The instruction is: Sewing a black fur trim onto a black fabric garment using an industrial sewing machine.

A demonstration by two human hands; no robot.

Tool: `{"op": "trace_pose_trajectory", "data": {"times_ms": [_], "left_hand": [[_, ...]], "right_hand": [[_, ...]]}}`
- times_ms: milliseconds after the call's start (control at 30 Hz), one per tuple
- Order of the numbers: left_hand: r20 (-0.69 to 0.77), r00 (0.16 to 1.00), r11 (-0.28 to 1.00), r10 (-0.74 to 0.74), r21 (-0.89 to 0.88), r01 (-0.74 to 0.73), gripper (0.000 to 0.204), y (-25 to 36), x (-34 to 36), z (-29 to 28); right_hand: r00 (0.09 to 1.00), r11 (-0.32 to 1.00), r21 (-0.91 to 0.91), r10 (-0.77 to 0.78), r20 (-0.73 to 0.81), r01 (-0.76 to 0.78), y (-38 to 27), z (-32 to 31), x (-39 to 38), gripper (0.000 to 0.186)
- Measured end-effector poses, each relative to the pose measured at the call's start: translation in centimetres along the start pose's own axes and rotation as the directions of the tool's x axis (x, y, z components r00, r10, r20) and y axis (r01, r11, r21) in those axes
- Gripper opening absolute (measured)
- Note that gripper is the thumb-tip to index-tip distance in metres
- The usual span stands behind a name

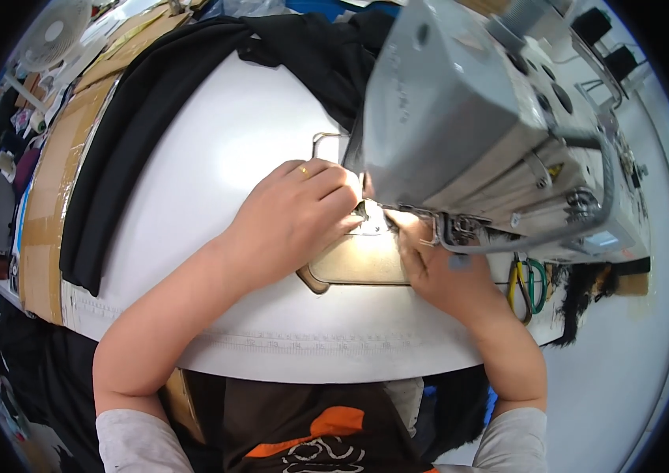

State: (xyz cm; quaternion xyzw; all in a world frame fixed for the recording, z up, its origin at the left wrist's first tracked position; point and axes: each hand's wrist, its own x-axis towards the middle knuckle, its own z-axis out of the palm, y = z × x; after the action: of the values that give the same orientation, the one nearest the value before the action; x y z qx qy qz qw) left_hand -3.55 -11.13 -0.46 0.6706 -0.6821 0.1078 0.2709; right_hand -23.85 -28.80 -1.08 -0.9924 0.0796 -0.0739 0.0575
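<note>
My left hand (303,209) is bent beside the needle area of a grey sewing machine (445,110), its fingers drawn together and a ring on one of them. From the right, my right hand (449,272) reaches under the machine's head, with fingertips close to the lit metal plate (362,260). Both hands are closed around the stitching spot, but whatever they pinch is too small or covered. Black cloth (311,67) comes down behind the machine's head toward my left fingers. A long fold of it (137,150) curves along the left of the white table (232,315).
Thread snips with yellow handles (519,288) and a green-handled tool (538,285) lie right of my right wrist. Cardboard (54,213) edges the table's left side. A small fan (52,35) stands at the far left, above a cluttered side. Black fluffy material (583,299) hangs at the right edge.
</note>
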Motion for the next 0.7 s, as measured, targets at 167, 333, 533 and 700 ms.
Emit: {"op": "trace_pose_trajectory", "data": {"times_ms": [167,333,533,700], "left_hand": [[-0.012,0.992,0.992,-0.128,-0.002,0.128,0.011,-3.4,1.1,0.8],[-0.106,0.987,0.956,-0.122,0.254,0.145,0.014,-7.6,1.5,0.4],[0.032,0.979,0.961,-0.203,0.199,0.193,0.018,-8.8,-0.6,-3.6],[0.187,0.976,0.925,-0.112,0.379,0.034,0.015,-9.6,-3.2,-6.6]], "right_hand": [[0.967,0.896,-0.387,-0.251,-0.033,0.219,2.3,1.4,-0.3,0.023],[0.941,0.882,-0.429,-0.291,-0.175,0.194,3.4,2.5,1.0,0.029],[0.992,0.989,-0.075,0.126,0.026,-0.124,1.3,0.3,2.4,0.031],[0.961,0.943,0.233,0.263,-0.086,-0.237,1.6,1.0,2.2,0.033]]}}
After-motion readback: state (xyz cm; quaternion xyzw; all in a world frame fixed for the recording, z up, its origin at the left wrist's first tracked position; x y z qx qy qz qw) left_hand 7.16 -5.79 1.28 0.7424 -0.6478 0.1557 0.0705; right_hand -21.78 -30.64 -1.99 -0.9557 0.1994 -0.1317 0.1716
